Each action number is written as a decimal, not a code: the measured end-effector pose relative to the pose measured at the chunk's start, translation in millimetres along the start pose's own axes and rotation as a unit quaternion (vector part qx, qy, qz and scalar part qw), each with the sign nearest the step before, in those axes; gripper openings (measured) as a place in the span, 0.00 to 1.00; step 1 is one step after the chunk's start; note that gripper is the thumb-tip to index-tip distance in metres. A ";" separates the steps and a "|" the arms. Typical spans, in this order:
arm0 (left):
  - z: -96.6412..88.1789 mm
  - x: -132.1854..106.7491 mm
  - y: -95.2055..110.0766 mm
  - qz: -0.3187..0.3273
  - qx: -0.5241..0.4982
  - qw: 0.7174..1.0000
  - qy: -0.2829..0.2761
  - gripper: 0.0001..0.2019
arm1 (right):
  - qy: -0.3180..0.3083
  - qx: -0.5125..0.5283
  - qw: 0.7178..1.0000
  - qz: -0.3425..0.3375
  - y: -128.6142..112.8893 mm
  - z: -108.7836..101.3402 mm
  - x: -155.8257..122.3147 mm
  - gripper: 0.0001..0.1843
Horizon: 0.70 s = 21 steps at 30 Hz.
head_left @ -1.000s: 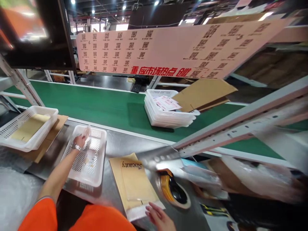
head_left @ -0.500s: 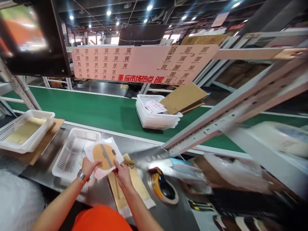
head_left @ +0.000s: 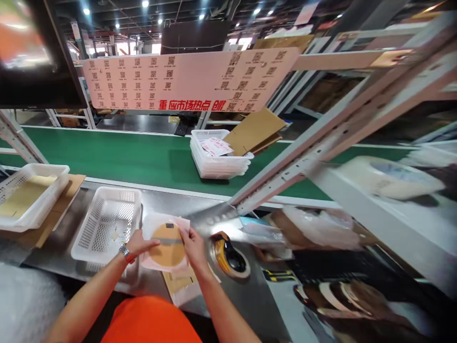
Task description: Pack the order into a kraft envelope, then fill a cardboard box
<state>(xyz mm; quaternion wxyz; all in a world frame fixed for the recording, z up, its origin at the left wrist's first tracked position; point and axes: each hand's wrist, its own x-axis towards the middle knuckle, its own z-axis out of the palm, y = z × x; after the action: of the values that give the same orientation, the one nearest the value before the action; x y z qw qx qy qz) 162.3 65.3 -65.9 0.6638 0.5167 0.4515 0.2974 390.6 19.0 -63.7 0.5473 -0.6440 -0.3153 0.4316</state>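
Compared with the frame half a second earlier, the clear pouch with a round tan item (head_left: 167, 244) sits lower and flatter, directly above the kraft mailer (head_left: 178, 285). The dark strip across the round item now runs nearly level, where it was tilted before. The camera view has also shifted, so the bench contents appear further left.

At far left, a white mesh basket holding a kraft envelope (head_left: 30, 197) rests on a sheet of cardboard (head_left: 67, 193). Just to its right stands an empty-looking white mesh basket (head_left: 107, 224) on the steel bench (head_left: 250, 305).

The left hand (head_left: 137, 245), with a wristwatch (head_left: 125, 252) at the wrist, grips the left edge of the pouch: the thumb lies on top and the other fingers are hidden beneath. The right hand (head_left: 193, 245) pinches the right edge in the same manner, thumb on top. The pouch thus lies between the two hands, touching both, with the round item centred between the thumbs.

Just right of the right hand lies a yellow-and-black tape dispenser (head_left: 228, 259). Beyond the bench runs the green conveyor belt (head_left: 135, 159), carrying a stack of white baskets (head_left: 217, 164) with printed slips and a folded carton (head_left: 255, 131). Above hangs a pink board of QR codes (head_left: 185, 78).
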 end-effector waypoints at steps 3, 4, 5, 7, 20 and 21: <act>17.4 0.6 -4.4 -0.022 -0.013 0.998 -0.053 0.36 | 0.067 -0.001 0.998 0.001 6.6 6.4 -1.0 0.34; 21.0 1.1 -6.0 -0.023 -0.017 0.998 -0.049 0.36 | 0.072 0.017 0.997 0.007 9.3 4.8 -1.7 0.34; 23.9 1.8 -8.0 -0.024 -0.020 0.999 -0.042 0.37 | 0.062 0.042 0.997 0.020 12.3 1.9 -3.1 0.35; 28.3 4.7 -14.1 -0.030 -0.025 0.999 -0.035 0.36 | 0.001 0.101 0.992 0.072 19.8 -5.1 -8.5 0.38; -132.4 32.0 -54.4 -0.076 0.503 0.852 0.118 0.20 | 0.004 0.126 0.976 0.177 72.8 -39.8 -33.6 0.31; -142.4 32.0 -58.3 -0.089 0.533 0.836 0.094 0.19 | 0.010 0.130 0.976 0.175 74.8 -42.3 -34.6 0.31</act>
<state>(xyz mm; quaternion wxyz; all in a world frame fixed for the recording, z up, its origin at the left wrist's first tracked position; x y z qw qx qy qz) 42.3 135.5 -139.1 0.2643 0.7178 0.6442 -0.0024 408.9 -44.9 -128.3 0.5454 -0.6166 -0.1338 0.5517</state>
